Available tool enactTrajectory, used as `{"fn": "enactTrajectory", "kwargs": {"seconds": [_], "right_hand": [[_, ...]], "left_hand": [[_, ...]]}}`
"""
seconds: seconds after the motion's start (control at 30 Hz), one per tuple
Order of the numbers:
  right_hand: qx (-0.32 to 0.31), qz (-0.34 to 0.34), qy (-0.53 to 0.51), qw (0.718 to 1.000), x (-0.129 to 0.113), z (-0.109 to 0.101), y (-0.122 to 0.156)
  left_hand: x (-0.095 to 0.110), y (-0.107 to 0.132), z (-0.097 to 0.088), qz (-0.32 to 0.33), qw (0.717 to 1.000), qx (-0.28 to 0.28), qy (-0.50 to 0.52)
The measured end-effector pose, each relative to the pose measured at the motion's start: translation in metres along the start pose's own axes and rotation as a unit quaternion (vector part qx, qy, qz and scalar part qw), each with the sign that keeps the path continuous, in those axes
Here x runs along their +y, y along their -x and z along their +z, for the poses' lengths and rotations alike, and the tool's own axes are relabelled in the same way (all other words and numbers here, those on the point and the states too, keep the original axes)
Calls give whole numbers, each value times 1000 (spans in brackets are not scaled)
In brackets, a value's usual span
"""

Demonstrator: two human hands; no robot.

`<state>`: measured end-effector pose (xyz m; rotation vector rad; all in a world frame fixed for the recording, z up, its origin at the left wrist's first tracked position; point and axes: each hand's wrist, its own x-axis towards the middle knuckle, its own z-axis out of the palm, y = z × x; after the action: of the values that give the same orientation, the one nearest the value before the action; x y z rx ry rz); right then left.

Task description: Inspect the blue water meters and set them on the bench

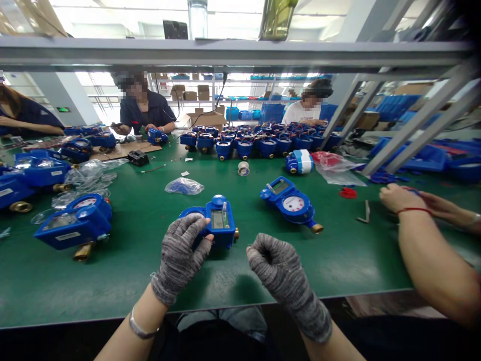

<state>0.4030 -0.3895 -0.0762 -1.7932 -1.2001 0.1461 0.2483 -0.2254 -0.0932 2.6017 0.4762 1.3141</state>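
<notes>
A blue water meter [220,220] with a small display lies on the green table [143,271] in front of me. My left hand [183,253], in a grey knit glove, is wrapped round the meter's left side. Just right of the meter, my gloved right hand [276,265] hovers over the table with its fingers curled into a pinch; what they hold, if anything, is too small to see. Another blue meter [291,201] with a white dial and a brass end lies further back right.
Blue meters [77,223] lie at the left and stand in a row [259,143] at the back. A plastic bag [184,186], a tape roll [243,168], a red cap [347,192] lie about. A co-worker's bare arm [424,245] reaches in at right. Other people sit opposite.
</notes>
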Motion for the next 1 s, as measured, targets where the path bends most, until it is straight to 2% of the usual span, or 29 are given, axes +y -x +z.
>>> {"fn": "enactTrajectory", "kwargs": {"seconds": [0.1, 0.17, 0.3, 0.4, 0.53, 0.67, 0.77, 0.93, 1.0], "right_hand": [[-7, -3, 4, 1000, -3, -1, -2], [-10, -8, 8, 1000, -5, -3, -2], [-12, -15, 27, 999, -9, -4, -3], [-14, -21, 39, 999, -9, -3, -6], [-19, -32, 44, 998, -10, -1, -9], [-22, -37, 39, 998, -12, -2, -9], [-26, -39, 46, 998, -13, -4, -10], [-24, -49, 52, 997, -13, -2, -14], [-24, -54, 46, 997, -14, -1, -16]], "left_hand": [[9, 13, -7, -9, 997, 46, 59], [15, 27, -9, -34, 993, 48, 98], [22, 56, -5, -115, 976, 19, 183], [24, 70, -3, -199, 951, -30, 235], [26, 71, -2, -327, 886, -130, 301], [29, 67, 5, -418, 817, -168, 359], [29, 67, 10, -452, 793, -176, 369], [29, 63, 14, -476, 778, -169, 373], [29, 59, 16, -490, 761, -159, 394]]}}
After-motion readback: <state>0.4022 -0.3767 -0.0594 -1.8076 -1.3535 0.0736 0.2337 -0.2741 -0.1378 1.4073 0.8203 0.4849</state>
